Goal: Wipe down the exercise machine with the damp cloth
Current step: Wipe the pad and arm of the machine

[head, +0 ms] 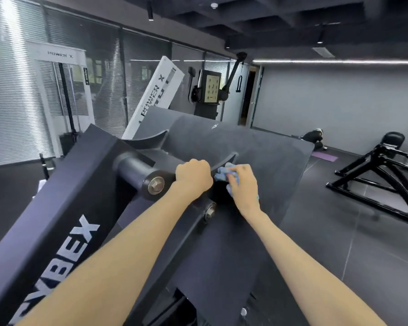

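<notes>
Black exercise machine (64,208) with its pivot bolt (156,185) as landmark. Just right of the bolt, the left hand (193,176) curls in a fist around a machine part. Further right of the bolt, the right hand (244,184) pinches the bunched blue cloth (223,173) against the dark footplate (257,147).

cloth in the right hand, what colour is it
Light blue cloth, seen best in the head view.
</notes>
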The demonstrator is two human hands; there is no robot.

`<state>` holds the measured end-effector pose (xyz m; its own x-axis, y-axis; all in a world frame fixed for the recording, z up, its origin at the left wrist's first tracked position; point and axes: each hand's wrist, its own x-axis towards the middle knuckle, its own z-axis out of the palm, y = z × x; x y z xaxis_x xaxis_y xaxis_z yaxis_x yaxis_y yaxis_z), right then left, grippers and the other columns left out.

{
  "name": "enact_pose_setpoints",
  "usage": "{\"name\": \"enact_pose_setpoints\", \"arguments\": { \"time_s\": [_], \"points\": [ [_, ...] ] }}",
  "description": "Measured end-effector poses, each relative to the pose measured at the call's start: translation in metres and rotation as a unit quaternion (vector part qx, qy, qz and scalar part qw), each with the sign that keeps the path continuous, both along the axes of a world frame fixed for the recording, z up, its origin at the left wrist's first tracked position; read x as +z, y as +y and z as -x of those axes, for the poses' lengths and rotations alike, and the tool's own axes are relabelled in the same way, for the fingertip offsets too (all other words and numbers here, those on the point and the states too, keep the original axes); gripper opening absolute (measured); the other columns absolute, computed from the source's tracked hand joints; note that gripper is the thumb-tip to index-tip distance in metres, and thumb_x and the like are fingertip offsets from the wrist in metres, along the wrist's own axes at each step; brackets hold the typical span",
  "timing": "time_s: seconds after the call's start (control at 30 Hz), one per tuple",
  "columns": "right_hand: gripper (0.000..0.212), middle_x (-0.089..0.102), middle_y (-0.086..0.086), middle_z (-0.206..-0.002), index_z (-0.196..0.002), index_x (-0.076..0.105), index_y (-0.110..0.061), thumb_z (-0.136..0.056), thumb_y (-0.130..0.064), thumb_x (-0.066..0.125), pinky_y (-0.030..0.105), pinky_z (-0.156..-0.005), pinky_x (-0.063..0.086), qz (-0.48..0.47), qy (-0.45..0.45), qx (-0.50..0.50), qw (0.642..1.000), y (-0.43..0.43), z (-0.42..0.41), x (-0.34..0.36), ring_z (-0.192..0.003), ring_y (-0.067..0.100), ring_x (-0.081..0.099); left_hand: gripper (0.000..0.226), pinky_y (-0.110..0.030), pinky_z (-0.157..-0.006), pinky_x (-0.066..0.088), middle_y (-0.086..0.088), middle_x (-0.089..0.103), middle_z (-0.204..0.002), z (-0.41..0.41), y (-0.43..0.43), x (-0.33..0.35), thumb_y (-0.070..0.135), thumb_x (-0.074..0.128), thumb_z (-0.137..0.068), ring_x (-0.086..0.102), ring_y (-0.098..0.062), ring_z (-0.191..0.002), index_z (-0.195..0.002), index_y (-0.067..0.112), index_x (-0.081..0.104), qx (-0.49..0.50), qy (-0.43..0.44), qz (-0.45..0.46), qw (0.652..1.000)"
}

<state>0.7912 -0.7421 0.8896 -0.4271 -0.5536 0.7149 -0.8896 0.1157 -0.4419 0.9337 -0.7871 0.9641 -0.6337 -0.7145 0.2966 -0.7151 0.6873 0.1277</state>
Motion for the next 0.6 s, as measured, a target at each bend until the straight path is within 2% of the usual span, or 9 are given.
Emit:
{"name": "enact_pose_setpoints", "arguments": {
  "time_s": [0.03, 0.1, 0.17, 0.23, 0.27, 0.33, 0.47, 0.53, 0.6],
  "points": [
    [0.018, 0.049, -0.002, -0.106, -0.102, 0.064, -0.009, -0.093, -0.015, 0.048, 0.008, -0.07, 0.038, 0.042, -0.034, -0.024, 0.998, -0.003, -0.002, 0.014, -0.084, 0.009, 0.053, 0.019, -0.033, -0.083, 0.037, -0.015, 0.057, -0.119, 0.0, 0.0, 0.006, 0.009, 0.042, -0.092, 0.054, -0.033, -0.108, -0.107, 0.009, 0.055, -0.009, 0.015, -0.031, 0.999],
    [0.023, 0.048, 0.001, -0.101, -0.085, 0.063, -0.025, -0.092, -0.022, 0.042, 0.004, -0.067, 0.033, 0.046, 0.003, -0.049, 0.998, -0.015, -0.005, 0.03, -0.083, 0.01, 0.046, 0.03, -0.035, -0.084, 0.039, -0.017, 0.054, -0.123, -0.003, 0.006, 0.02, 0.009, 0.042, -0.092, 0.052, -0.035, -0.111, -0.12, 0.006, 0.053, -0.017, 0.042, -0.045, 0.998],
    [0.027, 0.05, 0.002, -0.093, -0.068, 0.051, -0.042, -0.087, -0.031, 0.036, 0.016, -0.07, 0.034, -0.023, 0.026, -0.015, 0.999, -0.025, -0.011, 0.034, -0.084, 0.013, 0.043, 0.035, -0.036, -0.086, 0.039, -0.018, 0.05, -0.126, -0.009, 0.012, 0.035, 0.01, 0.042, -0.092, 0.05, -0.036, -0.113, -0.127, 0.007, 0.049, -0.01, 0.046, -0.023, 0.999],
    [0.029, 0.058, 0.007, -0.102, -0.084, 0.066, -0.025, -0.088, -0.025, 0.037, 0.027, -0.078, 0.035, -0.081, 0.033, 0.019, 0.996, -0.029, -0.025, 0.03, -0.097, 0.02, 0.046, 0.038, -0.037, -0.091, 0.038, -0.018, 0.047, -0.129, -0.017, 0.009, 0.05, 0.009, 0.041, -0.092, 0.049, -0.036, -0.116, -0.13, 0.008, 0.048, 0.002, 0.051, -0.026, 0.998],
    [0.027, 0.059, 0.011, -0.11, -0.098, 0.067, -0.01, -0.091, -0.016, 0.041, 0.032, -0.083, 0.037, -0.11, 0.061, 0.043, 0.991, -0.027, -0.04, 0.031, -0.104, 0.026, 0.047, 0.039, -0.038, -0.092, 0.039, -0.018, 0.047, -0.13, -0.021, 0.005, 0.056, 0.008, 0.041, -0.091, 0.048, -0.036, -0.117, -0.13, 0.008, 0.049, 0.009, 0.055, -0.031, 0.998],
    [0.025, 0.059, 0.015, -0.114, -0.109, 0.061, 0.003, -0.093, -0.003, 0.044, 0.036, -0.086, 0.037, -0.12, 0.095, 0.128, 0.98, -0.023, -0.073, 0.036, -0.106, 0.03, 0.049, 0.038, -0.039, -0.094, 0.041, -0.018, 0.05, -0.129, -0.03, -0.005, 0.064, 0.006, 0.042, -0.09, 0.049, -0.036, -0.116, -0.127, 0.007, 0.052, 0.023, 0.067, -0.04, 0.997],
    [0.018, 0.062, 0.016, -0.095, -0.099, 0.062, 0.003, -0.091, 0.004, 0.046, 0.033, -0.074, 0.036, -0.071, 0.131, 0.242, 0.959, -0.018, -0.083, 0.046, -0.088, 0.025, 0.051, 0.035, -0.04, -0.094, 0.045, -0.018, 0.057, -0.12, -0.041, -0.011, 0.069, 0.003, 0.042, -0.087, 0.053, -0.035, -0.11, -0.115, 0.004, 0.061, 0.038, 0.091, -0.058, 0.993],
    [0.021, 0.06, 0.016, -0.078, -0.087, 0.062, 0.0, -0.076, 0.01, 0.047, 0.032, -0.067, 0.035, -0.069, 0.198, 0.219, 0.953, -0.026, -0.043, 0.039, -0.073, 0.028, 0.051, 0.036, -0.04, -0.095, 0.046, -0.017, 0.058, -0.12, -0.046, -0.01, 0.069, 0.003, 0.041, -0.086, 0.054, -0.036, -0.109, -0.114, 0.007, 0.064, 0.044, 0.089, -0.065, 0.993],
    [0.032, 0.059, 0.014, -0.069, -0.074, 0.062, -0.001, -0.065, -0.003, 0.031, 0.036, -0.062, 0.044, -0.112, 0.268, 0.147, 0.945, -0.037, 0.003, 0.038, -0.059, 0.033, 0.054, 0.037, -0.041, -0.094, 0.048, -0.017, 0.059, -0.119, -0.052, -0.009, 0.066, 0.003, 0.042, -0.084, 0.055, -0.037, -0.107, -0.114, 0.008, 0.064, 0.046, 0.087, -0.076, 0.992]
  ]
}}
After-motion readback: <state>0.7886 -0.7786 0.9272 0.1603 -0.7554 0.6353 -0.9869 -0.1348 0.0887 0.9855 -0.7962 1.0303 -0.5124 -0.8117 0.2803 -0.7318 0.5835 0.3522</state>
